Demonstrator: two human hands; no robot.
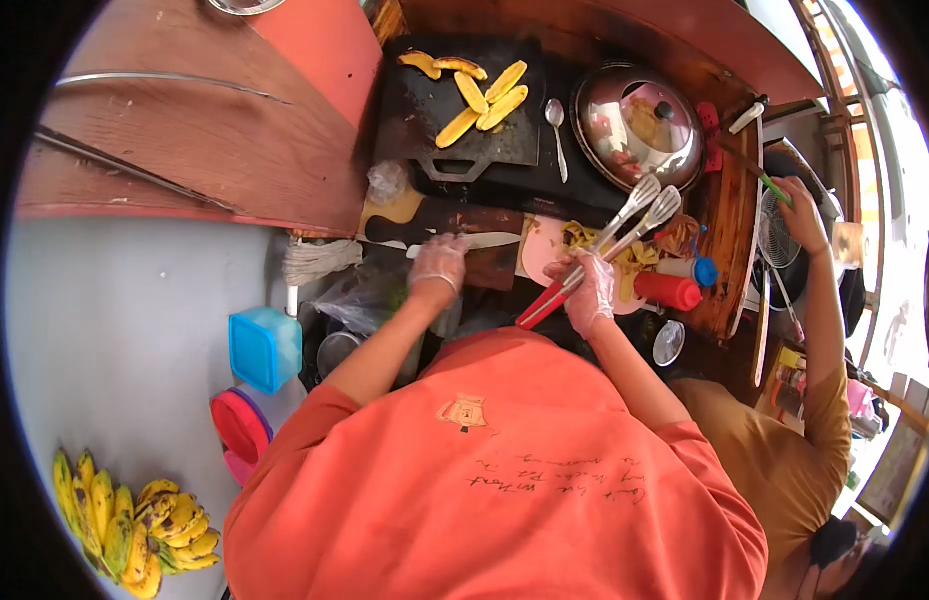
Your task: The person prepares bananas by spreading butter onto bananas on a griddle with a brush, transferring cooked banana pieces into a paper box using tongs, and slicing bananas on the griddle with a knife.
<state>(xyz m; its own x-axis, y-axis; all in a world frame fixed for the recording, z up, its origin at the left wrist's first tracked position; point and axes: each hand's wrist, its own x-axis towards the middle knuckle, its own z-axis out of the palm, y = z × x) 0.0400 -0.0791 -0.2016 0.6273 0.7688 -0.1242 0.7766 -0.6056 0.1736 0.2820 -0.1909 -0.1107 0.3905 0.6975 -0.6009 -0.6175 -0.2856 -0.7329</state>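
Observation:
My left hand (439, 268), in a clear plastic glove, has its fingers closed over a knife (492, 240) lying across the dark wooden board (474, 218). The blade points to the right and a pale handle end shows left of the fingers. In my right hand (590, 292), also gloved, is a pair of metal tongs (624, 218) with red handles. Their slotted heads point up and away, near the lidded pan. Halved banana pieces (471, 93) lie beyond my hands on the black griddle (409, 120).
A lidded pan (639, 125) and a spoon (555, 125) are right of the griddle. Red bottle (667, 290), blue-capped bottle (699, 270) and peels (636, 258) crowd the right side. Bananas (134, 525) lie lower left. A co-worker's arm (824, 300) reaches in at right.

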